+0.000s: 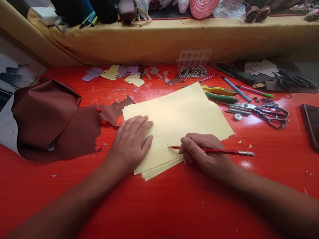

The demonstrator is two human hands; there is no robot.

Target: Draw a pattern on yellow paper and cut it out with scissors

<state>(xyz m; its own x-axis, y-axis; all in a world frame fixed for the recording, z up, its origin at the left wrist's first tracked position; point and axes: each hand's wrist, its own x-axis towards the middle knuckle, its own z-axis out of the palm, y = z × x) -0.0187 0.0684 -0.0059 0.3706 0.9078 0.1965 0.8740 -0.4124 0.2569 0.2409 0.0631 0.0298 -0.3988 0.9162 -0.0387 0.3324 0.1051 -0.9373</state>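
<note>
- Your right hand [205, 152] is clamped on a red pencil [224, 151], thumb and fingers closed round the shaft; its tip meets the yellow paper [189, 109] beside some thin drawn lines [163, 141], and its eraser end points off to your right;
- Your left hand [131, 137] lies flat on the left part of the paper with nothing in its grip; its four fingers are nearly together, and the thumb stands apart from them;
- Under all this you have the red table [161, 205], with small scraps scattered over it;
- To your left lies a big brown sheet [54, 122], folded over, its pale underside showing at the outer edge; a ragged brown piece [116, 111] lies between it and the paper;
- Several sheets make up the paper, stacked askew in the middle of the table in front of you;
- At your far right is a dark phone [311, 127], cut off by the edge of view;
- Right of the paper lie scissors [256, 110], just beside short metal rods [239, 112];
- Pliers [221, 97] with yellow and green handles lie partly under the paper's far corner;
- Beyond them stands a clear box [194, 59], lid raised, with metal links [191, 72] inside;
- Nearest the rods sits a small white disc [237, 117].
</note>
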